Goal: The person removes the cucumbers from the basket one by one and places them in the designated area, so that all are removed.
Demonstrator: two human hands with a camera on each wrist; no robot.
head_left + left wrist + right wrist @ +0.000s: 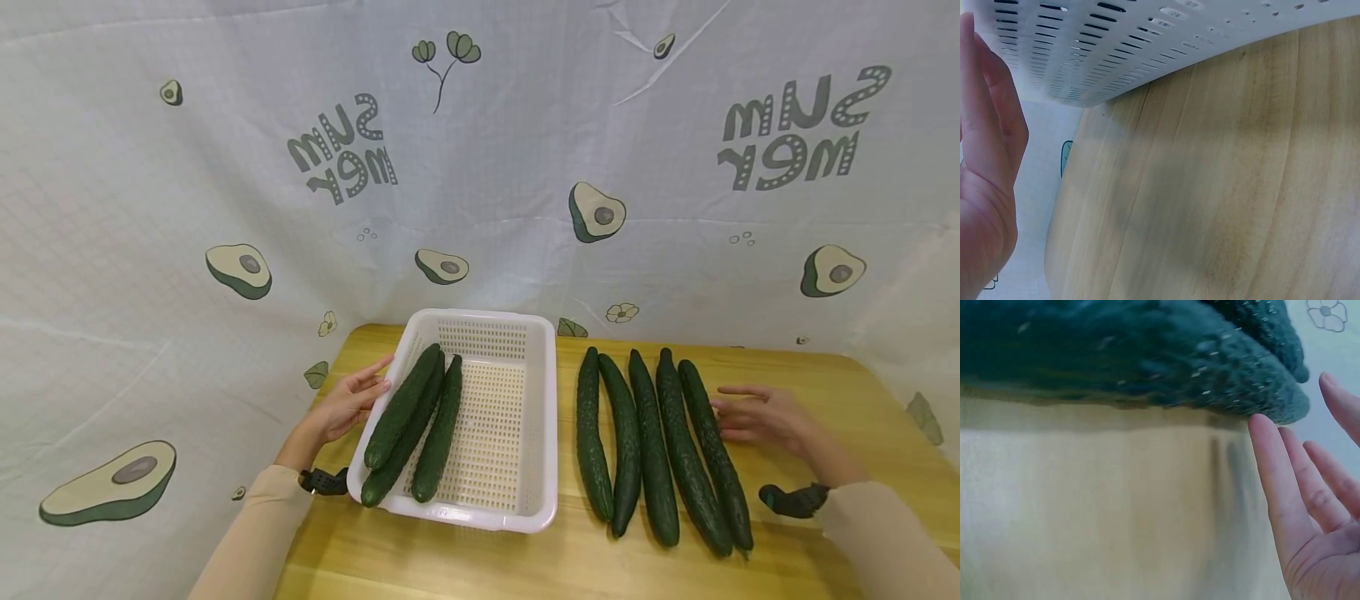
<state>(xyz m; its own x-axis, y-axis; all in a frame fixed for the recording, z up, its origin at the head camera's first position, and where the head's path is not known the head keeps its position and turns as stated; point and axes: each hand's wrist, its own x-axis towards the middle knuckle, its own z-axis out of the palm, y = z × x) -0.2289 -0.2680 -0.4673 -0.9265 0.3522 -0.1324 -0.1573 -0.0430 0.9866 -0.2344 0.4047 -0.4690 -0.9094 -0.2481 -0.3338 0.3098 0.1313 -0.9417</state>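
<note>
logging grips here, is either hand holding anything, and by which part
Nothing is held: the left hand is beside the basket, the right hand by the rightmost cucumber.

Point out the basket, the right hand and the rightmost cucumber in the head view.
Basket (491, 433), head view: bare part of its floor.
Right hand (772, 418), head view: middle of the hand.
Rightmost cucumber (715, 454), head view: midway along its length.

White rectangular perforated basket, upright on the tabletop; three dark-green cucumbers inside, along its left side; five slender cucumbers, side by side, to its right.
</note>
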